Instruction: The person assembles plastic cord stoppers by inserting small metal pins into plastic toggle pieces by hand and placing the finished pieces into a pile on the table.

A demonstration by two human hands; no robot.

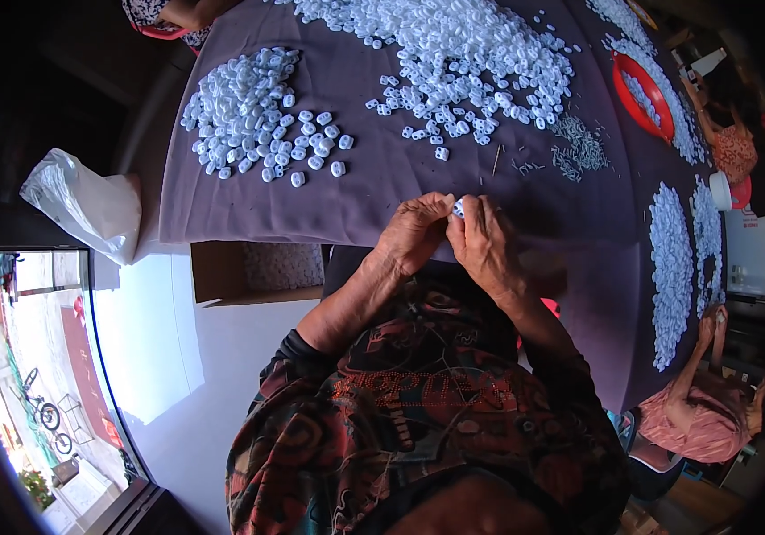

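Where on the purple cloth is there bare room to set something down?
Bare cloth lies between the left pile and the near edge, left of both hands. The big middle heap and thin metal pieces crowd the rest.

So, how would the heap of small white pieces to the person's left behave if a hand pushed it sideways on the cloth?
The heap of white pieces would probably scatter, not slide as one: it is loose, with strays at its edge. The pieces look like small, light plastic. The purple cloth may wrinkle under the push.

Glossy white plastic pieces (248, 111) lie on matt purple cloth (373, 178).
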